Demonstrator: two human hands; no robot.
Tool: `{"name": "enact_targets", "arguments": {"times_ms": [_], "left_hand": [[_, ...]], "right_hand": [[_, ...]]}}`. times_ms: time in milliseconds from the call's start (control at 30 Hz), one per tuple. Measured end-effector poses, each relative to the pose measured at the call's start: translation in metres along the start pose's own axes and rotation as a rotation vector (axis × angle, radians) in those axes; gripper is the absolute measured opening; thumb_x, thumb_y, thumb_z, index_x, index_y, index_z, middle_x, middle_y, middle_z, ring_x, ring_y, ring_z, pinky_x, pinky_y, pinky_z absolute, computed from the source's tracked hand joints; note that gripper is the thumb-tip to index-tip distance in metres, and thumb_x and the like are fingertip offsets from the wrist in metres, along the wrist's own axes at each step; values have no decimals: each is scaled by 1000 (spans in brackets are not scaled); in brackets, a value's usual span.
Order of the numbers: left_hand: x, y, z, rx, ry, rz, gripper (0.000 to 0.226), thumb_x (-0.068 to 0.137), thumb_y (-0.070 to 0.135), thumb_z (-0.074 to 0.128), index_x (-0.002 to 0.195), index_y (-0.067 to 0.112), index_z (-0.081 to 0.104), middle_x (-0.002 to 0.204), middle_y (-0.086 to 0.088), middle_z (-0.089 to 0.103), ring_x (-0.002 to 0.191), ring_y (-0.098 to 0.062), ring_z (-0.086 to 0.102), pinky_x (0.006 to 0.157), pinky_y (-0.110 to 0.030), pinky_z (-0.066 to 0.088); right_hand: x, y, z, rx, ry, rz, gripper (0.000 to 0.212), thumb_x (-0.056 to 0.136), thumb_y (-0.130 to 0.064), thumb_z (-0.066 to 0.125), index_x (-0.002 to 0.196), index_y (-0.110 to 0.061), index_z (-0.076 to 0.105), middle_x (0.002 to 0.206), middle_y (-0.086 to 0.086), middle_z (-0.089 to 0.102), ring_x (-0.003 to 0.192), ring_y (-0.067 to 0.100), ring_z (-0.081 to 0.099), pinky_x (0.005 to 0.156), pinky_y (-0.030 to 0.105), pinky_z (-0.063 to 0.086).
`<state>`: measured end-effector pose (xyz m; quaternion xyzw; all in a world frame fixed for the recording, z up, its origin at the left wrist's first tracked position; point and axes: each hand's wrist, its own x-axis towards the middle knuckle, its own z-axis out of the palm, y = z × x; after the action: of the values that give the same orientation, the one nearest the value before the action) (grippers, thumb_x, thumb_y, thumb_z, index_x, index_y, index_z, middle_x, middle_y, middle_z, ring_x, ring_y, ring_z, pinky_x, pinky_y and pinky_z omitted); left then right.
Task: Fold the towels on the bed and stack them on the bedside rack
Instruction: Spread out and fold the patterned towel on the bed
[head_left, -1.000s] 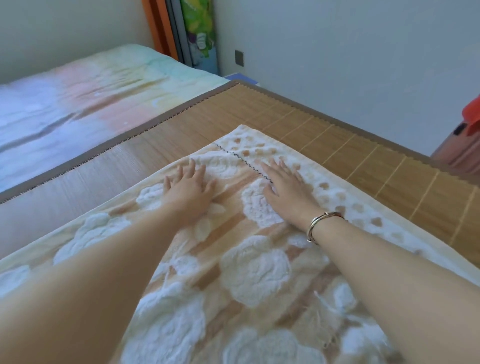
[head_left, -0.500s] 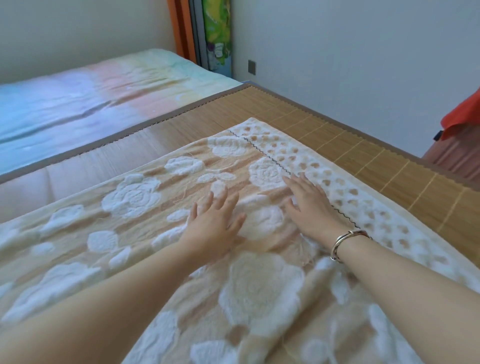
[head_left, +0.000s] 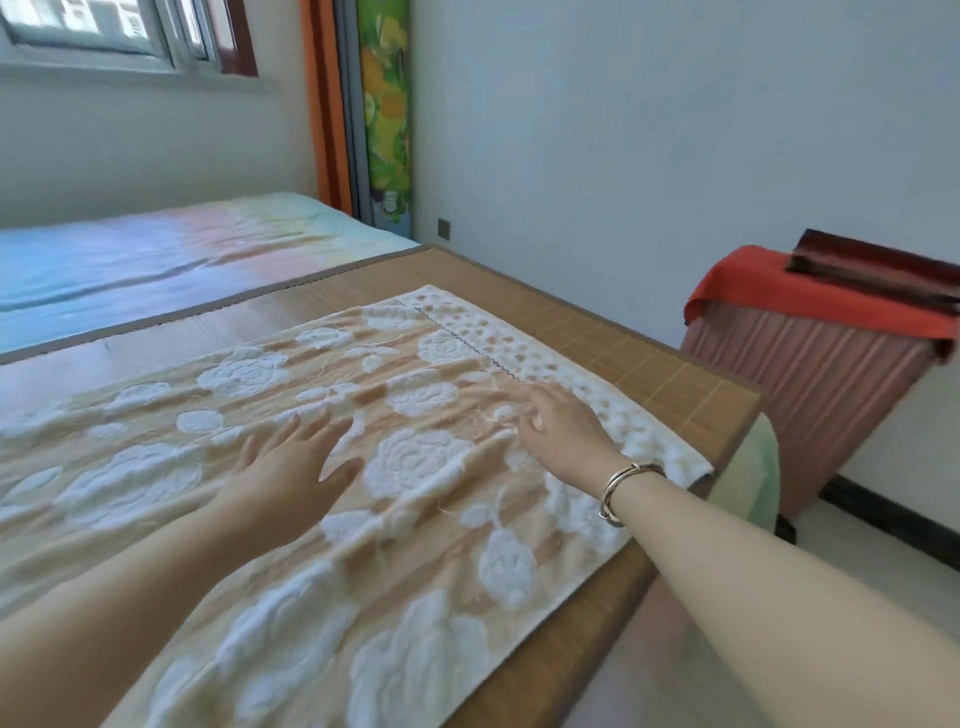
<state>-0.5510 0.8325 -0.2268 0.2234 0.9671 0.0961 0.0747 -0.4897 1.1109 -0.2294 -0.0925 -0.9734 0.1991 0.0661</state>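
Observation:
A large beige towel (head_left: 405, 467) with raised white roses lies spread flat over the bamboo mat (head_left: 649, 364) on the bed. My left hand (head_left: 296, 462) lies palm down on its middle with fingers spread. My right hand (head_left: 561, 421), a metal bangle on its wrist, rests flat near the towel's spotted right border, fingers straight. At the right stands the bedside rack (head_left: 810, 384) with a pink pleated cover, a red cloth (head_left: 810, 291) and a dark striped folded towel (head_left: 878, 265) on top.
A pastel sheet (head_left: 156, 260) covers the bed's far part under a window. Orange curtain and a green patterned panel (head_left: 387, 114) stand in the corner. The mat's right edge drops to the floor (head_left: 857, 561) between bed and rack.
Both hands have slid back toward me across the towel, smoothing it. The view has risen and swung right, bringing the rack and window into sight.

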Motion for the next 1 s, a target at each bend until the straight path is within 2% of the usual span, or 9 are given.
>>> {"name": "enact_targets", "arguments": {"times_ms": [200,367,500,567,667,733,867,933,1000], "left_hand": [[-35,72,-32,10,36,45,59,96,54,32,151,33,20,160,7,13,148,-21,11,118,-53,8],[7,128,-33,38,28,106,56,97,50,36,148,29,27,158,3,22,146,-24,19,118,-53,14],[60,165,-11,69,-7,147,53,98,47,36,148,30,28,156,4,26,144,-24,24,117,-51,17],[88,181,6,85,-39,156,51,99,44,37,147,29,28,155,3,28,142,-25,27,117,-51,19],[130,203,38,123,-74,183,49,100,38,37,147,28,29,150,0,35,137,-27,35,112,-49,30],[155,216,58,140,-102,209,47,101,33,35,147,29,28,149,0,35,134,-27,38,108,-47,36],[203,240,92,122,-109,245,49,101,18,31,149,27,25,146,-5,36,121,-25,49,91,-37,50],[225,251,103,135,-49,237,51,101,17,28,149,30,22,144,-5,34,121,-27,48,80,-36,54],[241,258,110,134,0,238,52,100,18,26,149,34,20,140,-4,35,127,-28,39,85,-41,52]], "right_hand": [[-62,34,-64,75,-17,177,53,97,-29,40,147,-16,31,154,4,29,139,22,31,112,41,31],[-51,75,-73,242,21,307,51,95,-30,43,143,-15,35,145,7,36,110,28,57,88,43,50],[-16,112,-58,310,43,323,47,95,-28,43,140,-15,37,143,6,37,98,24,54,80,37,48],[4,131,-46,329,62,333,45,95,-27,45,138,-15,40,141,5,39,105,22,51,82,34,45],[34,160,-24,344,104,391,42,93,-28,48,132,-13,45,136,6,44,119,24,45,96,40,44],[51,176,-10,311,112,443,43,91,-29,50,130,-12,46,132,8,46,122,27,42,100,38,40],[83,200,10,274,97,531,50,85,-36,57,129,-16,46,134,7,42,128,28,36,102,38,34],[94,210,17,263,42,543,50,84,-37,56,128,-16,49,136,7,40,130,28,33,104,39,32],[99,216,18,263,-22,531,45,85,-37,53,126,-17,54,138,8,36,131,29,30,105,39,29]]}}
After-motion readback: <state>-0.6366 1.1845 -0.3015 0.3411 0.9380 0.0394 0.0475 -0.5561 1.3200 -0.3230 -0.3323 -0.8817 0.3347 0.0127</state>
